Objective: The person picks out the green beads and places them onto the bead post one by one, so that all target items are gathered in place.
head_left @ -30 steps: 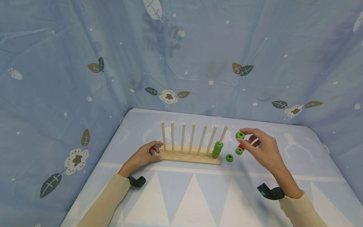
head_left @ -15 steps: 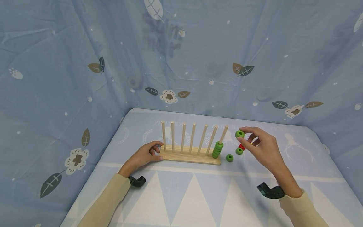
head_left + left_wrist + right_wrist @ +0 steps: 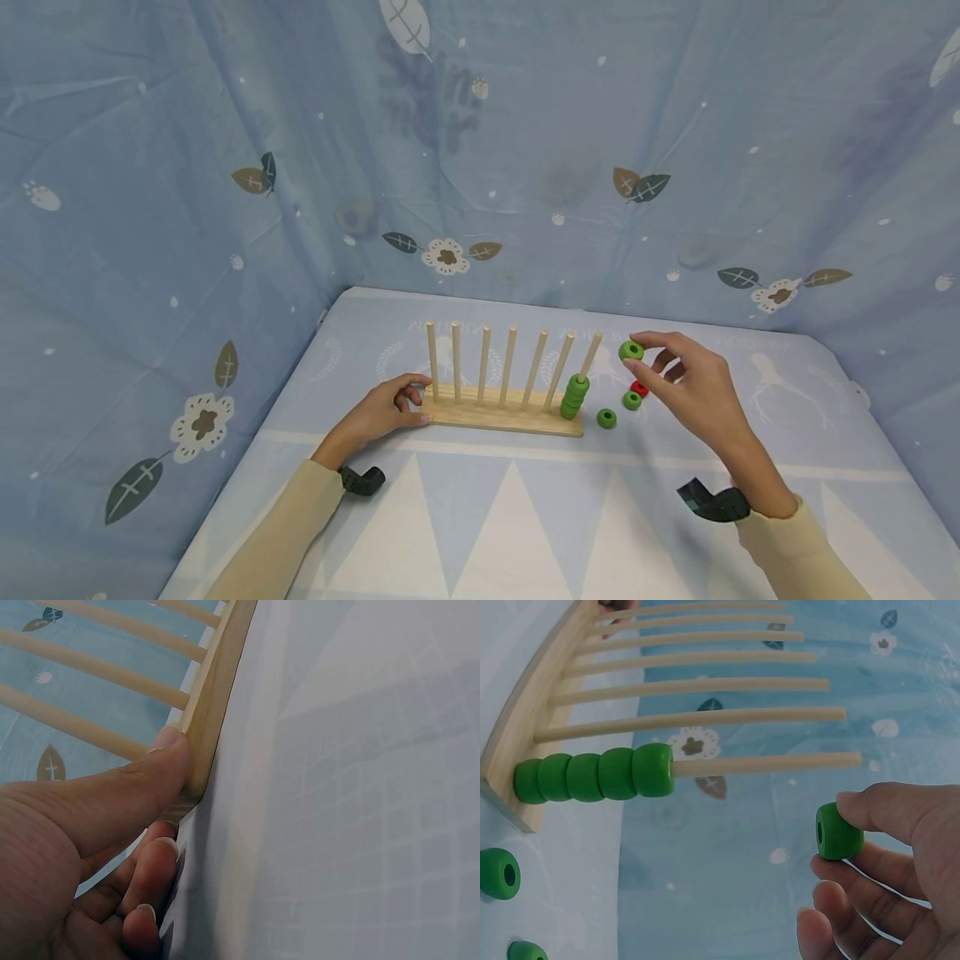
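Note:
A wooden peg rack (image 3: 502,417) with several upright pegs stands on the table. Green beads (image 3: 585,776) are stacked on its rightmost peg, and that peg's upper part shows bare. My left hand (image 3: 381,408) grips the rack's left end, thumb on the front edge of the base (image 3: 217,697). Between thumb and fingertips, my right hand (image 3: 693,379) pinches a green bead (image 3: 840,831). It is held up to the right of the stacked peg's tip, apart from it, with its hole showing in the right wrist view.
Two loose green beads, one nearer the rack (image 3: 607,418) and one farther right (image 3: 632,401), lie on the table. A red bead (image 3: 639,389) sits just behind, partly under the right hand in view. Patterned blue cloth (image 3: 525,167) hangs behind the table.
My right hand has moved slightly left and up with the green bead. Blue and yellow bits beside the red bead are now hidden behind the hand. The left hand stays put.

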A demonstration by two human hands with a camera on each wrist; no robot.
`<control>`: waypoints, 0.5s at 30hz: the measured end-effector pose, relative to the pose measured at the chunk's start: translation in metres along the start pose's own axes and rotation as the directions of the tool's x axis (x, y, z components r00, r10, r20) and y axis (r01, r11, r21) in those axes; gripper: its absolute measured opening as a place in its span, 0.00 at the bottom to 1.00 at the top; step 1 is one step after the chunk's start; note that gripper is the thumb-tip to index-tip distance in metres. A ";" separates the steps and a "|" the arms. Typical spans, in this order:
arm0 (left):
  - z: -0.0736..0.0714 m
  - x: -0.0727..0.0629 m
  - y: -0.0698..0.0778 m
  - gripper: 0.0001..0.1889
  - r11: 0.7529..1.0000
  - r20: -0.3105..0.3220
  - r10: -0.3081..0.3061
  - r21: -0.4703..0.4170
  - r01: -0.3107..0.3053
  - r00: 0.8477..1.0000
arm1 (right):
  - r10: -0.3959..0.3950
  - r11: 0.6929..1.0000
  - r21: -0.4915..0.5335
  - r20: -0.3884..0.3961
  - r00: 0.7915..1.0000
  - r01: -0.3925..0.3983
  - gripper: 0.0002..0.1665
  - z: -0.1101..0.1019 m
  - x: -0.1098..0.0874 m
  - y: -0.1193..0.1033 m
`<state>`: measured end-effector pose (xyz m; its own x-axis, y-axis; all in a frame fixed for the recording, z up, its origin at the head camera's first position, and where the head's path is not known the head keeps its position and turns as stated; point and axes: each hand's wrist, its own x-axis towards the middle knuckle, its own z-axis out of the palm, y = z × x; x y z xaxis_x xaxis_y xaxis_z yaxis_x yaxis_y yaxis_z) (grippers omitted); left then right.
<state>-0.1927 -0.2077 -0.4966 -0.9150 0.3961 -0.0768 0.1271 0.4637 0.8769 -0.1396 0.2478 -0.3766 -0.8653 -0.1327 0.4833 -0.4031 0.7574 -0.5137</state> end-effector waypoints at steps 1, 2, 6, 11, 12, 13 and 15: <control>0.000 0.000 0.000 0.31 1.000 0.000 -0.001 0.001 0.001 1.000 | -0.002 1.000 -0.001 0.000 1.000 0.002 0.24 0.000 0.000 0.000; 0.000 0.000 0.000 0.31 1.000 0.001 -0.002 0.002 0.002 1.000 | -0.002 1.000 -0.002 0.000 1.000 0.002 0.24 0.000 0.000 0.000; -0.002 0.000 -0.001 0.32 1.000 0.006 -0.002 0.008 0.002 1.000 | -0.001 1.000 -0.006 0.002 1.000 0.001 0.23 -0.001 0.001 -0.001; -0.003 -0.001 -0.003 0.32 1.000 0.009 -0.012 -0.001 0.012 1.000 | -0.011 1.000 -0.008 0.000 1.000 0.011 0.23 -0.002 0.002 -0.002; -0.003 -0.001 -0.003 0.32 1.000 0.008 -0.012 -0.003 0.012 1.000 | -0.015 1.000 -0.009 0.000 1.000 0.015 0.23 -0.002 0.002 -0.003; -0.003 -0.001 -0.004 0.32 1.000 0.008 -0.012 -0.007 0.012 1.000 | -0.019 1.000 -0.008 -0.001 1.000 0.019 0.23 -0.002 0.003 -0.003; -0.003 -0.001 -0.003 0.32 1.000 0.009 -0.010 -0.012 0.010 1.000 | -0.024 1.000 -0.006 -0.001 1.000 0.024 0.23 -0.002 0.003 -0.004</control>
<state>-0.1934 -0.2118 -0.4983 -0.9128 0.3984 -0.0898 0.1134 0.4584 0.8815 -0.1403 0.2457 -0.3716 -0.8550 -0.1501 0.4964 -0.4220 0.7577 -0.4977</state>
